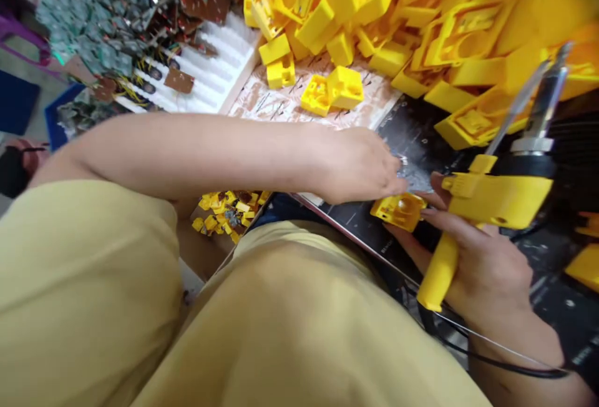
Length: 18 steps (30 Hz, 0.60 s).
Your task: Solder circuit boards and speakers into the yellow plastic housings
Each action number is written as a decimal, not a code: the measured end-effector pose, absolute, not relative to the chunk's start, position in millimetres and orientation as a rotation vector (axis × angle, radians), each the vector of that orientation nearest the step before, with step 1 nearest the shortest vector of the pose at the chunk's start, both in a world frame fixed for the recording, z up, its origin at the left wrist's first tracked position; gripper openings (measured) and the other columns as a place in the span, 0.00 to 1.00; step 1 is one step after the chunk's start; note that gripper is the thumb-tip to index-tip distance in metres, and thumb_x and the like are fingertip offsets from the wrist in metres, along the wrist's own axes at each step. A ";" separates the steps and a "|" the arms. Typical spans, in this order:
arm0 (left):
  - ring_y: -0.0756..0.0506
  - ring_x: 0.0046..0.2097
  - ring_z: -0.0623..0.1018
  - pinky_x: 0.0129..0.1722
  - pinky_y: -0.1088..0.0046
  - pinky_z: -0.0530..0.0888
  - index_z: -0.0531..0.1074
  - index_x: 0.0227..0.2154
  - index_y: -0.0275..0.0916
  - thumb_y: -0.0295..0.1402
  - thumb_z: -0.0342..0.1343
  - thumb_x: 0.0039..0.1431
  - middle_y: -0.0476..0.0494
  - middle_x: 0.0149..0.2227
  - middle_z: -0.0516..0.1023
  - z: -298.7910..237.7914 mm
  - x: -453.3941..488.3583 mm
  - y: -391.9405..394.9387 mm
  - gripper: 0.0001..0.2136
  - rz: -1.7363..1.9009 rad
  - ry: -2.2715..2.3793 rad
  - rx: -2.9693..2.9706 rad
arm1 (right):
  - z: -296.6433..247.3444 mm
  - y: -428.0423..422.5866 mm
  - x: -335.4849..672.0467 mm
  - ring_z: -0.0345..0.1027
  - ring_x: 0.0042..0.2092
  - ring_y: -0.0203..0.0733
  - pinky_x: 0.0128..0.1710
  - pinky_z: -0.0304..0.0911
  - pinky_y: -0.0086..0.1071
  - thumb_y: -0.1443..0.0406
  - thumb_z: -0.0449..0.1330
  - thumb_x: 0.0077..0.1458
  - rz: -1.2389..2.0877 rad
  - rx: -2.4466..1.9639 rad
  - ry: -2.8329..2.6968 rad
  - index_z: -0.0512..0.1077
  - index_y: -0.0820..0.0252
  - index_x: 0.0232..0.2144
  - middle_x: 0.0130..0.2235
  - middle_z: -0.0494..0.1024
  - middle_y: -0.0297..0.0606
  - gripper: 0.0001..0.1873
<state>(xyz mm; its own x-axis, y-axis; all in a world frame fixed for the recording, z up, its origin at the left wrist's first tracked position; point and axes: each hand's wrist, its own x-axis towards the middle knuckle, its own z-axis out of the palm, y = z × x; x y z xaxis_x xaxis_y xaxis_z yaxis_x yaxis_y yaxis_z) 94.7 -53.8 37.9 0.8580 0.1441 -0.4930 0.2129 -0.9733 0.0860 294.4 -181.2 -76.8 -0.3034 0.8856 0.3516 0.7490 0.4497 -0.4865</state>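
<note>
A yellow soldering gun (496,198), with a metal tip and a thin tube beside it, is in my right hand (491,269). Its tip points up and away, and its handle slants down across the palm. Fingers of this same hand also reach round a small open yellow plastic housing (402,212) with a round recess. My left hand (358,163) comes across from the left, its fingers curled together at the housing's upper edge. Whatever those fingertips pinch is hidden and blurred. A black printed work mat (360,226) lies beneath both hands.
Yellow housings (374,7) are heaped along the far side, a few loose ones (332,90) nearer. White foam (219,63) and a pile of wired grey parts (103,20) stand at upper left. Small yellow pieces (224,210) lie below my left arm. A black cable (505,366) trails at lower right.
</note>
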 end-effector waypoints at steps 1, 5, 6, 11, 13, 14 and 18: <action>0.38 0.50 0.76 0.46 0.62 0.74 0.66 0.55 0.41 0.27 0.52 0.58 0.37 0.53 0.73 29.7 88.6 -55.1 0.20 -0.549 0.276 2.880 | -74.8 -181.9 293.5 0.67 0.49 0.43 0.48 0.68 0.43 0.56 0.56 0.62 0.264 -1.353 -2.138 0.67 0.60 0.50 0.51 0.69 0.42 0.19; 0.37 0.63 0.64 0.59 0.60 0.66 0.52 0.64 0.36 0.40 0.57 0.58 0.31 0.66 0.57 -5.5 56.1 -54.5 0.34 0.005 0.430 2.718 | -64.0 -181.8 292.8 0.72 0.48 0.45 0.44 0.72 0.38 0.62 0.65 0.54 0.098 -1.315 -2.165 0.67 0.55 0.48 0.48 0.75 0.40 0.19; 0.36 0.64 0.64 0.60 0.59 0.65 0.52 0.64 0.35 0.42 0.57 0.58 0.29 0.65 0.59 -13.8 49.1 -55.7 0.35 0.093 0.479 2.674 | -61.4 -180.9 292.8 0.73 0.47 0.45 0.43 0.73 0.37 0.64 0.66 0.52 0.077 -1.300 -2.172 0.66 0.53 0.48 0.46 0.76 0.39 0.22; 0.40 0.54 0.72 0.54 0.65 0.70 0.60 0.57 0.26 0.35 0.52 0.60 0.27 0.56 0.70 -27.3 39.8 -69.4 0.25 0.305 0.647 2.572 | -51.1 -175.9 289.4 0.75 0.42 0.44 0.43 0.74 0.37 0.68 0.67 0.50 0.031 -1.235 -2.197 0.64 0.52 0.51 0.41 0.78 0.37 0.28; 0.40 0.54 0.72 0.52 0.66 0.70 0.59 0.58 0.25 0.30 0.51 0.57 0.26 0.57 0.67 -15.0 45.4 -70.2 0.26 0.178 0.615 2.670 | -48.5 -176.9 287.0 0.75 0.44 0.45 0.44 0.74 0.37 0.69 0.68 0.48 0.028 -1.229 -2.190 0.64 0.53 0.52 0.42 0.78 0.38 0.29; 0.39 0.53 0.73 0.50 0.66 0.71 0.59 0.59 0.26 0.28 0.51 0.55 0.27 0.57 0.67 -7.4 48.5 -68.9 0.27 0.056 0.587 2.727 | -47.9 -178.3 285.8 0.75 0.46 0.46 0.45 0.74 0.37 0.69 0.69 0.48 0.032 -1.236 -2.178 0.64 0.54 0.52 0.43 0.78 0.39 0.30; 0.40 0.47 0.74 0.46 0.67 0.71 0.51 0.65 0.31 0.27 0.52 0.55 0.32 0.49 0.74 10.2 51.3 -61.4 0.34 -0.293 0.489 2.809 | -50.8 -187.3 279.5 0.72 0.51 0.49 0.48 0.72 0.39 0.69 0.69 0.47 0.069 -1.283 -2.104 0.63 0.56 0.54 0.47 0.76 0.45 0.33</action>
<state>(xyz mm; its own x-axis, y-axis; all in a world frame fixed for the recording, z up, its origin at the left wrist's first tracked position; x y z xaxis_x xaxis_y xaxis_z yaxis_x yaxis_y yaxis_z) 51.3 -61.4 10.2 0.9224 0.3002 -0.2431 0.3559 -0.9052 0.2323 279.5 -187.3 -50.8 -0.2978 0.8082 0.5080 0.7730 0.5164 -0.3685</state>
